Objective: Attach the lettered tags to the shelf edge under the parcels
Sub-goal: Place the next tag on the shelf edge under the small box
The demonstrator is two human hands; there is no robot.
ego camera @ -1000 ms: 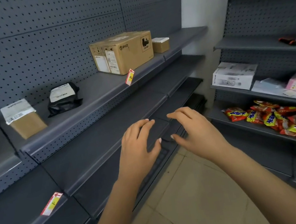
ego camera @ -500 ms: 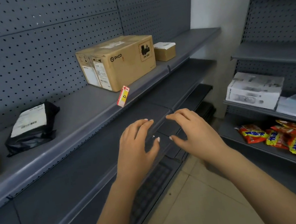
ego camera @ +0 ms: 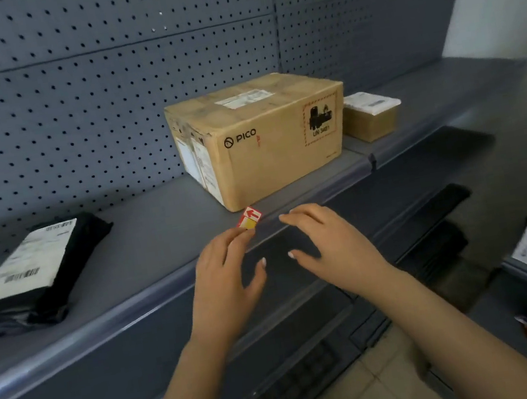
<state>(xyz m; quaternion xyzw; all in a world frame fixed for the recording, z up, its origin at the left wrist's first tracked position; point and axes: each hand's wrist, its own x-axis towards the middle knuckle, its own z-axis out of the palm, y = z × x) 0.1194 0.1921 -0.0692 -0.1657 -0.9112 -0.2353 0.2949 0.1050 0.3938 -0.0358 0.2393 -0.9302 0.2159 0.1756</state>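
Head view: the left hand [ego camera: 222,274], fingers straight and thumb apart, touches the tag [ego camera: 249,219] on the shelf's front edge [ego camera: 329,186] under the box's [ego camera: 266,140] near corner, and the right hand [ego camera: 331,243] hovers spread beside it; unpinched, the tag may tilt or slip off.

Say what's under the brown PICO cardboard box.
Under the brown PICO cardboard box: the grey metal shelf, with a red-and-yellow tag at its edge, touched by the left hand. The box's underside is hidden.

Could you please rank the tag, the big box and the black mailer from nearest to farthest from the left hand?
1. Red-and-yellow paper tag, touching the left hand.
2. Large brown cardboard box, just behind it.
3. Black plastic mailer bag, far left.
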